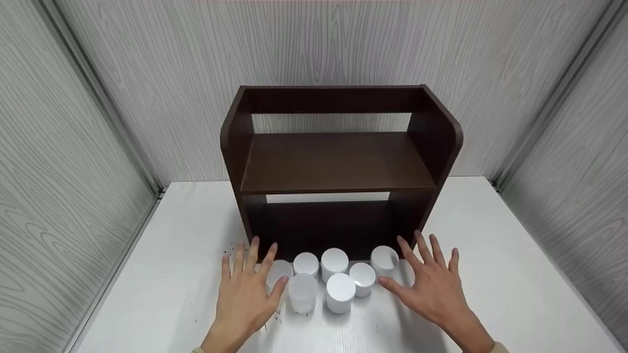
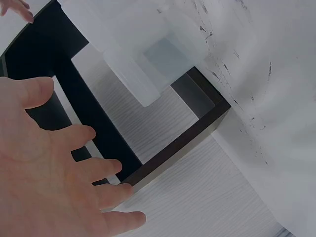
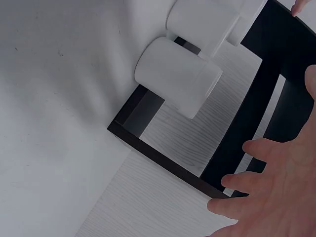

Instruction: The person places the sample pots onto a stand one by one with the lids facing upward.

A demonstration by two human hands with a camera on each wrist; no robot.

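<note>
My left hand (image 1: 245,296), fingers spread, is at the left end of a cluster of white and translucent round containers, palm over the table and holding nothing. Its thumb and index finger are nearest a translucent container (image 1: 279,272); another translucent container (image 1: 302,292) stands beside that one. On the right end, my right hand (image 1: 434,291) is likewise spread and holds nothing, its thumb tip close to a small white jar (image 1: 362,277) and a white container (image 1: 384,260). Several white jars, including a front one (image 1: 340,291), stand upright between the hands.
Right behind the containers stands a dark brown two-tier shelf (image 1: 338,162) with side panels and open gaps at the back. White table surface (image 1: 490,274) extends to both sides, with dark specks near the left hand. Grey wood-grain walls (image 1: 333,44) enclose the table.
</note>
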